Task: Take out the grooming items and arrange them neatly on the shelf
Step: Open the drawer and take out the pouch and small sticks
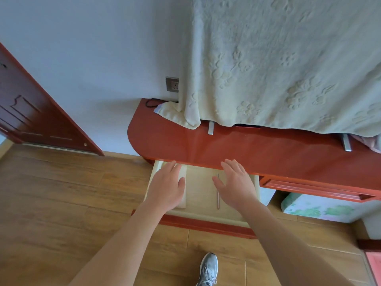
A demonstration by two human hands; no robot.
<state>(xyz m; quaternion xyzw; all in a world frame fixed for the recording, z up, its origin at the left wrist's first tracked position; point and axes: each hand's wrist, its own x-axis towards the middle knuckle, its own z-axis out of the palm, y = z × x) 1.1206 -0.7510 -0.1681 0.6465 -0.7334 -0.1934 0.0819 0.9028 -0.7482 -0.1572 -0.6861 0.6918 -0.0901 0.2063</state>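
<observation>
Your left grip (167,188) is wide: fingers straight and close together, palm down, holding nothing. It lies over a flat pale piece (183,203) in the left part of the open drawer (198,216). Whether the palm touches the piece cannot be told.

Your right grip (235,182) is also wide: fingers spread, palm down, holding nothing. It is above the right part of the drawer, with its fingertips at the front edge of the bench (257,149). Its thumb points toward a thin metal rod (218,197), which lies lengthwise on the drawer bottom between the two grips, just beside the right thumb.

The drawer is pulled out from under the left end of the bench. The rod and the flat pale piece are the only contents that show; both are inside the drawer, none on the bench.

On the bench:
- A pale blanket (288,58) hangs over a large object at the rear and reaches the bench surface.
- Two metal feet (211,127) project from under the blanket edge.
- A black cable (151,102) lies at the rear left corner, below a wall socket (172,84).

Right of the open drawer, a second drawer (309,187) is closed. A floral box (319,207) stands on the floor (61,193) under the bench. A door (31,112) is at the left. Your shoe (208,269) is on the floor in front of the drawer.
</observation>
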